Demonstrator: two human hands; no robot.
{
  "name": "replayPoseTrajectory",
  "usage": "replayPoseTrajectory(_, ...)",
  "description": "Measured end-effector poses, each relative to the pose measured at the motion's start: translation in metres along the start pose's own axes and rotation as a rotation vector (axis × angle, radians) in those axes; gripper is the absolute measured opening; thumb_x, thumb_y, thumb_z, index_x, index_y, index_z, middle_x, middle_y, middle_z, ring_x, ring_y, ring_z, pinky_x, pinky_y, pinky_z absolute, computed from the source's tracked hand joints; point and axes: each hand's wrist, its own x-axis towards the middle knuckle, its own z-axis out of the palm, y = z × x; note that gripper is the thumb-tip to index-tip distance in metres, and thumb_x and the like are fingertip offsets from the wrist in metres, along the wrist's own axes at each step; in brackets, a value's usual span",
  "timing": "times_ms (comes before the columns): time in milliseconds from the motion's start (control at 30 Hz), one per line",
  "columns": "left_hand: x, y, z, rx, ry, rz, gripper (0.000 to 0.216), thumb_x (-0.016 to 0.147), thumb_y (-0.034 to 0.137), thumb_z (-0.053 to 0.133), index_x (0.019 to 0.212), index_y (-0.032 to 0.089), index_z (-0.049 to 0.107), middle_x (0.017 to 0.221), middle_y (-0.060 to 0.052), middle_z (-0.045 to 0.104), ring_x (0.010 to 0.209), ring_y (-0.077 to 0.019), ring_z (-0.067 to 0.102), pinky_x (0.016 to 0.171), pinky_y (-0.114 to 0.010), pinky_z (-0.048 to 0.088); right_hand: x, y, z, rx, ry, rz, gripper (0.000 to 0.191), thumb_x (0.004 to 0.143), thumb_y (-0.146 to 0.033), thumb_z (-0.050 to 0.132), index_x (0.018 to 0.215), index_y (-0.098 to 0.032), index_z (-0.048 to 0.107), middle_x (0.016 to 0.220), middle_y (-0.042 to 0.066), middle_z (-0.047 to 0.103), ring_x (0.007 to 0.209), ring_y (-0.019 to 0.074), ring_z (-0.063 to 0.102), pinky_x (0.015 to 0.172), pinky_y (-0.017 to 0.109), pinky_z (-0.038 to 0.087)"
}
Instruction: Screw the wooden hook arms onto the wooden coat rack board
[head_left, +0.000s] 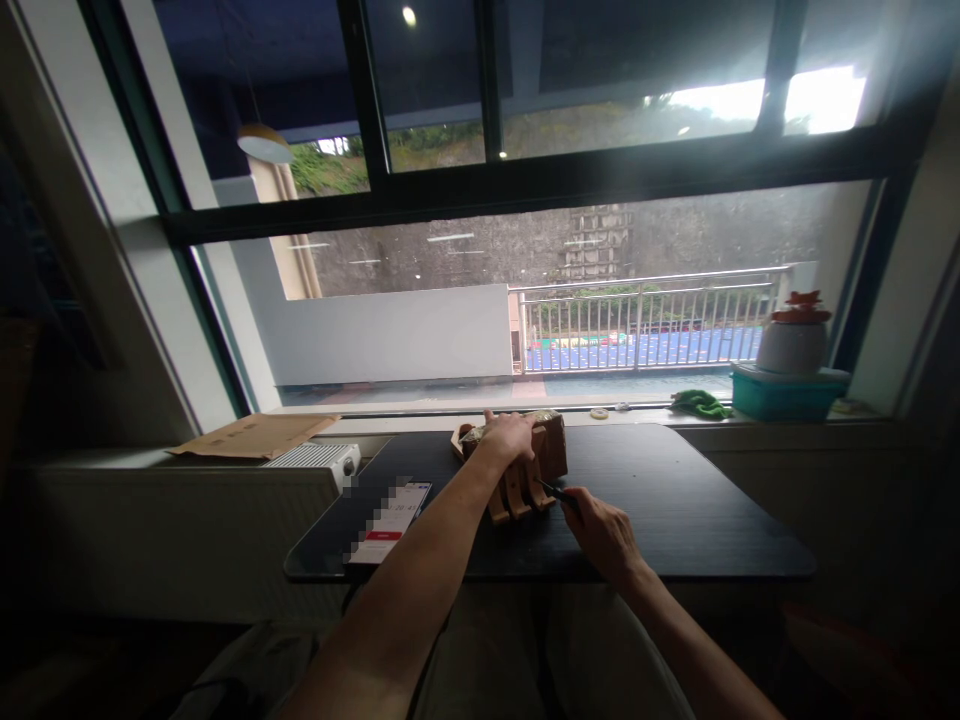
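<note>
A small wooden model [551, 450] with leg-like parts lies on the dark table [675, 500] near its far edge. My left hand [510, 436] rests on top of it, fingers wrapped over it. My right hand [600, 530] holds a thin dark tool [556, 491] with its tip at the model's lower side. What the tool's tip touches is too small to tell.
A phone [390, 520] with a lit screen lies at the table's left front. A white device [315, 460] and a flat cardboard piece [255, 436] sit to the left. On the window sill stand a teal box [787, 392] with a white pot, a green cloth [701, 404] and a tape roll [598, 412].
</note>
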Motion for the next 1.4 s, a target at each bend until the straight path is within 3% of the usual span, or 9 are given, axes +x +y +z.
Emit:
replayPoseTrajectory(167,0.0001,-0.0003,0.0006,-0.001,0.008,0.001,0.068,0.067,0.039,0.068,0.13,0.03,0.044,0.127,-0.009,0.057,0.112,-0.0303,0.054,0.101,-0.06,0.025,-0.0004,-0.0003,0.0004,-0.02,-0.017,0.03,0.019,0.092,-0.029,0.042,0.099,-0.018,0.056,0.067,0.0,0.068,0.059,0.0184,0.066,0.051,0.027,0.037)
replayPoseTrajectory(333,-0.001,0.0002,0.0,0.002,0.009,0.006,0.065,0.067,0.038,0.067,0.128,0.03,0.046,0.128,-0.009,0.056,0.111,-0.0303,0.054,0.101,-0.06,0.024,0.0002,-0.0012,-0.0028,0.014,-0.001,-0.037,0.028,0.086,-0.021,0.045,0.114,-0.017,0.048,0.09,0.004,0.07,0.075,0.0183,0.067,0.061,0.026,0.042)
replayPoseTrajectory(433,-0.0012,0.0007,-0.0002,0.004,0.009,0.005,0.065,0.067,0.038,0.067,0.128,0.029,0.047,0.127,-0.009,0.057,0.111,-0.0305,0.054,0.101,-0.06,0.024,0.0006,-0.001,-0.003,0.018,0.013,-0.063,0.022,0.09,-0.02,0.039,0.109,-0.018,0.05,0.093,0.004,0.069,0.076,0.0169,0.066,0.062,0.026,0.042)
replayPoseTrajectory(733,0.0001,-0.0001,0.0006,0.01,0.009,-0.001,0.066,0.067,0.038,0.068,0.128,0.029,0.045,0.125,-0.009,0.058,0.11,-0.0293,0.055,0.101,-0.06,0.025,0.0,-0.0001,-0.0004,-0.024,-0.009,0.042,0.02,0.093,-0.032,0.04,0.099,-0.018,0.054,0.061,-0.001,0.066,0.055,0.0175,0.065,0.049,0.026,0.036)
replayPoseTrajectory(933,-0.0001,-0.0005,0.0003,0.013,0.012,-0.002,0.065,0.067,0.04,0.067,0.127,0.033,0.046,0.128,-0.007,0.056,0.111,-0.0278,0.055,0.101,-0.058,0.026,0.0009,-0.0014,-0.0028,0.027,-0.003,-0.023,0.027,0.087,-0.021,0.044,0.113,-0.017,0.05,0.096,0.005,0.069,0.079,0.0182,0.066,0.064,0.026,0.043)
replayPoseTrajectory(1000,-0.0004,-0.0003,0.0002,0.011,0.011,0.0,0.064,0.067,0.04,0.067,0.127,0.032,0.046,0.128,-0.007,0.057,0.111,-0.0281,0.055,0.101,-0.058,0.026,0.0013,-0.0015,-0.0033,0.022,0.006,-0.06,0.027,0.088,-0.019,0.042,0.113,-0.018,0.05,0.098,0.006,0.068,0.083,0.0178,0.065,0.067,0.026,0.044)
replayPoseTrajectory(1133,-0.0008,-0.0001,0.0,0.003,0.011,0.004,0.065,0.067,0.041,0.068,0.127,0.031,0.046,0.125,-0.008,0.059,0.11,-0.0291,0.055,0.1,-0.059,0.026,0.0015,-0.0017,-0.0039,0.024,-0.018,-0.062,0.02,0.093,-0.023,0.038,0.102,-0.021,0.055,0.09,0.004,0.069,0.078,0.0157,0.065,0.065,0.025,0.042)
replayPoseTrajectory(1400,-0.0001,-0.0003,0.0006,0.0,0.014,0.001,0.065,0.067,0.04,0.069,0.127,0.033,0.046,0.125,-0.007,0.059,0.11,-0.0299,0.055,0.1,-0.059,0.026,0.001,-0.001,-0.0027,-0.011,-0.037,0.07,0.019,0.093,-0.031,0.041,0.098,-0.02,0.055,0.068,0.0,0.069,0.059,0.018,0.066,0.051,0.026,0.037)
